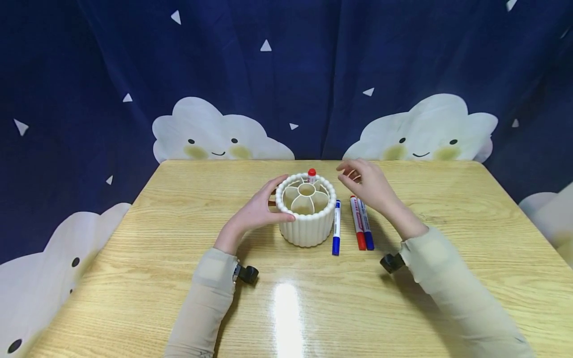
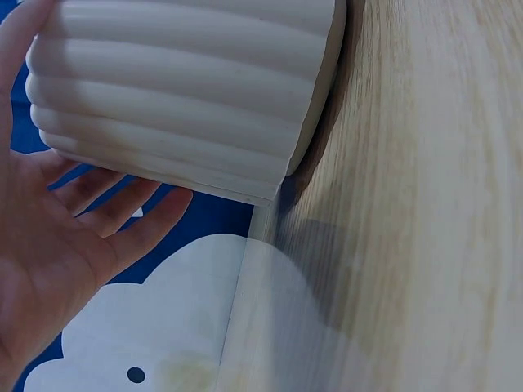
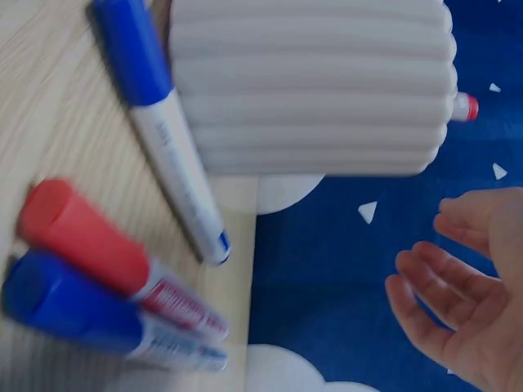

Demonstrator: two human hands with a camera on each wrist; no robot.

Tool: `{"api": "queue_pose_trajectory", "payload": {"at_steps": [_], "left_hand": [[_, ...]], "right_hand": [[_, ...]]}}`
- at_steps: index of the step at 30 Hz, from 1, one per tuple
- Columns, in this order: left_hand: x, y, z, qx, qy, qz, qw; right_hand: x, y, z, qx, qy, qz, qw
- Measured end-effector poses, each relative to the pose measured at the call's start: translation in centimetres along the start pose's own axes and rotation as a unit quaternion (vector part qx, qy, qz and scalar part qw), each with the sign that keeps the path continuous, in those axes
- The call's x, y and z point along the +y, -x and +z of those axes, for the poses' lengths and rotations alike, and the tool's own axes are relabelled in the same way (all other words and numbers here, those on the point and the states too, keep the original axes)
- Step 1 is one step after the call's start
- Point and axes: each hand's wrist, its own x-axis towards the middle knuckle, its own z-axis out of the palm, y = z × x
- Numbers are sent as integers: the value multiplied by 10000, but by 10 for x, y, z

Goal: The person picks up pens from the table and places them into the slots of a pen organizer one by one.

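Note:
A cream, ribbed pen holder (image 1: 307,229) with a beaded rim and petal-shaped compartments stands upright on the table. My left hand (image 1: 257,206) holds it from the left, thumb at the near rim and fingers round the far side. One red-capped marker (image 1: 312,174) stands in a rear compartment, its cap above the rim. To the right of the holder, my right hand (image 1: 364,183) is raised with loosely bent fingers and nothing between them. Beside the holder lies a blue marker (image 1: 336,228). Farther right, a red marker (image 1: 358,223) and another blue marker (image 1: 366,226) lie side by side.
The wooden table (image 1: 147,268) ends at a dark blue curtain (image 1: 309,74) with white triangles and smiling clouds. Small black cameras are strapped at both wrists. Light reflects off the table's near middle.

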Motion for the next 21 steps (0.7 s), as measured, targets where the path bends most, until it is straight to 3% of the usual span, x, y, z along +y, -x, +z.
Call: {"api": "queue_pose_trajectory", "payload": {"at_steps": [11,21], "left_hand": [[-2,0,1,3,161,2,9999],[-3,0,1,-4,155,27,9999]], "right_hand": [[35,11,-1,-805,480,525,9942],[56,19,6,-1495,570,1239,9793]]}}
